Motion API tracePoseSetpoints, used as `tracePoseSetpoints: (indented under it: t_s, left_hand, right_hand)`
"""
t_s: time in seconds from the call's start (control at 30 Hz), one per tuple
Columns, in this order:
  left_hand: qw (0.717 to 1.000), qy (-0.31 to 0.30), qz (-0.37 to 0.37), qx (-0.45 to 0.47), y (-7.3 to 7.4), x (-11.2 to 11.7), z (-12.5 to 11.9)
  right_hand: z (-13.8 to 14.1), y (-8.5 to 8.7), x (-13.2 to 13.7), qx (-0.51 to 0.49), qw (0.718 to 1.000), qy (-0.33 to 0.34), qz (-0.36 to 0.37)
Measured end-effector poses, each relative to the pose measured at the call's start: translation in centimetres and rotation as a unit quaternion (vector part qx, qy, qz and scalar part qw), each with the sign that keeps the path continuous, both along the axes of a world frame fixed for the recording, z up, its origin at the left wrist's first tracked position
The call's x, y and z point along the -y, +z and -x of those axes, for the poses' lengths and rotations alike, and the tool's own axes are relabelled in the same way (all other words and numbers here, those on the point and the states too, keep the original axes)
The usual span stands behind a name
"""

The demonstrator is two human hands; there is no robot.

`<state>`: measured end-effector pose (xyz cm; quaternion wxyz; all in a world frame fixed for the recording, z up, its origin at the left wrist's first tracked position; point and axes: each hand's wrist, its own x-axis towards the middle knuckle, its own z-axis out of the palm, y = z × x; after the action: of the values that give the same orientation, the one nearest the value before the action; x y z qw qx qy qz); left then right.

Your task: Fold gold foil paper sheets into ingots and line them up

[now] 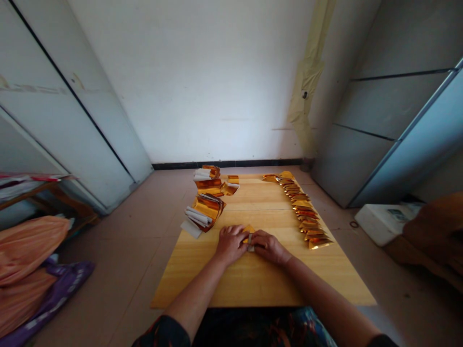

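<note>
My left hand and my right hand meet near the middle of a light wooden table top. Between them they pinch a folded piece of gold foil paper, with a white strip showing at its lower edge. To the left stands a loose pile of gold foil and white paper sheets. A smaller pile lies beyond it at the far edge. Folded gold foil pieces lie overlapped in a long row along the right side of the table.
An orange bag and a purple bag lie on the floor at left, below a wooden shelf. A white box and a brown cloth-covered object sit at right. Tall grey cabinets flank the table.
</note>
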<state>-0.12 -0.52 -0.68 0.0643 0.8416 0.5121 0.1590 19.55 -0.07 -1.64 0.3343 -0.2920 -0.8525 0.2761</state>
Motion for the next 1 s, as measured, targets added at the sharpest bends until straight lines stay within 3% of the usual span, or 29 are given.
tracePoseSetpoints:
  t_s: [0.23,0.43,0.6,1.0]
  left_hand:
    - [1.0,-0.013,0.01,-0.017,0.0,0.0,0.4]
    - [0.999,-0.021,0.027,-0.026,0.0,-0.1,0.5]
    - [0.998,-0.027,0.036,-0.032,0.0,-0.1,0.5]
    - [0.999,-0.02,0.036,-0.023,0.2,0.1,0.4]
  right_hand:
    - [1.1,0.3,-0.2,0.072,0.993,-0.087,0.046]
    - [2.3,1.5,-0.3,0.183,0.958,-0.197,0.102]
    - [2.6,1.9,-0.4,0.235,0.943,-0.21,0.105]
    - [3.2,1.1,-0.1,0.246,0.934,-0.246,0.085]
